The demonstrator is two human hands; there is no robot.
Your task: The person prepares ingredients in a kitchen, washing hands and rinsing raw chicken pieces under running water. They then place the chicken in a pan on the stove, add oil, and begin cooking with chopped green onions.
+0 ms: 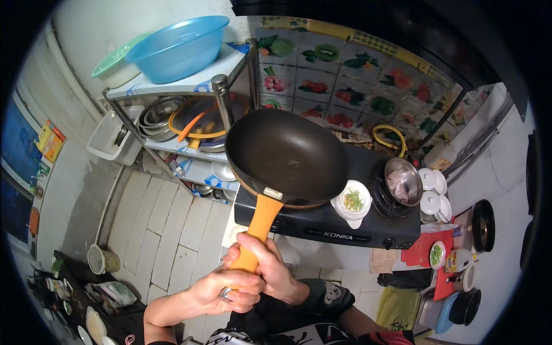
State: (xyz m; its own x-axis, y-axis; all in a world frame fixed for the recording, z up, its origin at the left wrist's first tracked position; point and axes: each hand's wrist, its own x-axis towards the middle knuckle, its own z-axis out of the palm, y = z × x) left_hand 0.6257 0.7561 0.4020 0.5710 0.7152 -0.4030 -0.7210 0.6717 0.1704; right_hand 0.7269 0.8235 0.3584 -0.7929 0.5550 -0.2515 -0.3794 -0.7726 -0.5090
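Observation:
Both of my hands grip the orange handle of a deep dark frying pan. Nearer the handle's end is my left hand, while my right hand wraps it just above. The pan looks bare inside apart from a small mark on its base. It is over the left side of a black two-burner gas stove; whether it rests on the burner cannot be made out. Right of the pan, a white bowl holds chopped green and pale pieces. A steel bowl with pale raw meat or fish sits at the right burner.
A metal rack with a blue basin and steel bowls stands left of the stove. White lidded pots, a red cutting board and a plate of chopped greens are at right. A yellow hose curves behind.

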